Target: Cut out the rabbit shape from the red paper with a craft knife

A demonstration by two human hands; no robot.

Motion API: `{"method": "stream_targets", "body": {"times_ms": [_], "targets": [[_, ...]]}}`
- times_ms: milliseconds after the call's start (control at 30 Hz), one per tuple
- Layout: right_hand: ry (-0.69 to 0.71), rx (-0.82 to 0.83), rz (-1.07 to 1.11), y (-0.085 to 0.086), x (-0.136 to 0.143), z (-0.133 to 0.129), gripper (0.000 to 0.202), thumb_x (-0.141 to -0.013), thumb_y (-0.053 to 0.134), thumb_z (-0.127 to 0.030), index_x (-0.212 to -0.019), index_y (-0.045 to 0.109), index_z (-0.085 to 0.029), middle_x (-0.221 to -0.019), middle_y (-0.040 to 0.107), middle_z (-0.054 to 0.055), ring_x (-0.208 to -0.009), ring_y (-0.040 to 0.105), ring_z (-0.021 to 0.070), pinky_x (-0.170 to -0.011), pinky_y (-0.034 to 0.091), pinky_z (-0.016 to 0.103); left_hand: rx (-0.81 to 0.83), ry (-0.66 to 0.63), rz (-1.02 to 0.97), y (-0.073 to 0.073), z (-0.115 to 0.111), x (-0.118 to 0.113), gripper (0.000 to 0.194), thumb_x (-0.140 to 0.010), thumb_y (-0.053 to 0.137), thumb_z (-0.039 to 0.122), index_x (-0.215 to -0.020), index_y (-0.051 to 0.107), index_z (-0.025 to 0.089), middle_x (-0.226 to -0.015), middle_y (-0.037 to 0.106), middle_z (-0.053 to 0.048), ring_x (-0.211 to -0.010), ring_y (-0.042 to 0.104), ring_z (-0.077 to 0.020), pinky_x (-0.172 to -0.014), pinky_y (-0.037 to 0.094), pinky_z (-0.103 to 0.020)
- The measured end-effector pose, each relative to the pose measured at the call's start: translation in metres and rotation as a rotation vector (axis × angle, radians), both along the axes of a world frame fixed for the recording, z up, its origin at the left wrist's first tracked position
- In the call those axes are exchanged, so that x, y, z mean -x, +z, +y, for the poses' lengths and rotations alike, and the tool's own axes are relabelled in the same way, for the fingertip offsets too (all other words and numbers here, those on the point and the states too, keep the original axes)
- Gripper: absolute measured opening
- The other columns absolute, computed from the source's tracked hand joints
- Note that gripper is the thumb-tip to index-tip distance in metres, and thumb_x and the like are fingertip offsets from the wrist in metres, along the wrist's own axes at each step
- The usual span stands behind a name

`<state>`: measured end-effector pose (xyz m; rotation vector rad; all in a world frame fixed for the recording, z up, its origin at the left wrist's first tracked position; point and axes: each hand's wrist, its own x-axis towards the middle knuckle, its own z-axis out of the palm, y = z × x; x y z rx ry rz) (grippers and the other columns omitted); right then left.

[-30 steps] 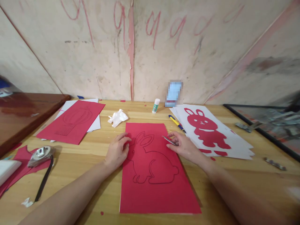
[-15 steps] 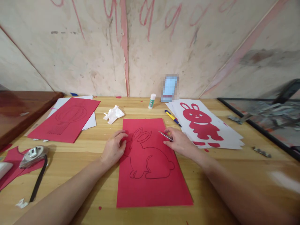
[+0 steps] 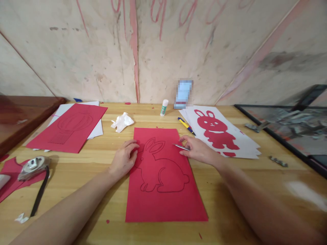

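A sheet of red paper [image 3: 166,207] lies upright in front of me on the wooden table, with a rabbit outline [image 3: 168,175] drawn on it in dark line. My left hand [image 3: 125,156] rests at its left edge, fingers curled and closed on the paper's border, partly covering the rabbit's nose. Over the upper right edge, my right hand [image 3: 195,148] is closed around a slim silver craft knife [image 3: 182,147]. Its pointed tip aims left, close to the rabbit's ears; whether it touches the paper I cannot tell.
Behind the paper are crumpled tissue [image 3: 122,122], a glue stick [image 3: 164,108], a blurred phone [image 3: 183,93] and a yellow-blue pen [image 3: 186,126]. White sheets with a red rabbit cutout [image 3: 217,131] lie right. To the left are red paper with a lantern drawing [image 3: 68,127] and a tape measure [image 3: 34,166].
The view has shifted slightly, so everything sits a little higher and further left. My right hand has turned a little, and the knife lies flatter. The left hand keeps its place on the paper.
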<state>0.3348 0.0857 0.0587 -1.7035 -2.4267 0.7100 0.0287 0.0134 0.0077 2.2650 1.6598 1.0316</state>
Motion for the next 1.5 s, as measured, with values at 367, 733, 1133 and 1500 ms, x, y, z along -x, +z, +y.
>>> {"method": "stream_targets", "body": {"times_ms": [367,733,1133,1500], "targets": [[0.118,-0.185,0.089,0.007,0.016,-0.006,0.016,-0.084,0.052,-0.024,-0.097,0.061,-0.021,-0.08,0.067,0.003,-0.075,0.06,0.0179,-0.069,0.042,0.029,0.044,0.023,0.029,0.002,0.0,0.0,0.021,-0.084,0.048,0.013,-0.097,0.064,0.02,-0.122,0.06,-0.009,-0.114,0.058,-0.0218,-0.101,0.046,-0.04],[0.037,-0.268,-0.056,0.003,0.028,0.038,0.043,-0.082,0.062,-0.031,-0.121,0.055,-0.014,-0.125,0.061,0.014,-0.113,0.057,0.0241,-0.092,0.042,0.032,0.237,0.121,0.102,0.027,0.005,0.006,0.028,-0.081,0.055,0.023,-0.108,0.056,0.016,-0.104,0.065,-0.011,-0.091,0.065,-0.0236,-0.082,0.049,-0.036],[0.083,-0.23,-0.202,0.008,0.045,0.048,0.041,-0.078,0.066,-0.032,-0.114,0.06,-0.013,-0.115,0.064,0.017,-0.106,0.06,0.0268,-0.083,0.044,0.032,0.489,0.095,-0.002,0.033,-0.063,-0.003,0.044,-0.08,0.056,0.033,-0.121,0.048,0.021,-0.076,0.063,0.001,-0.064,0.059,-0.0171,-0.059,0.041,-0.027],[0.032,-0.116,-0.297,0.023,0.028,0.03,0.021,-0.079,0.06,-0.035,-0.092,0.063,-0.02,-0.098,0.068,0.011,-0.086,0.063,0.0256,-0.062,0.041,0.031,0.441,0.124,-0.307,0.017,-0.037,0.008,0.036,-0.075,0.052,0.028,-0.109,0.053,0.017,-0.069,0.057,0.002,-0.062,0.057,-0.0148,-0.062,0.045,-0.027]]}}
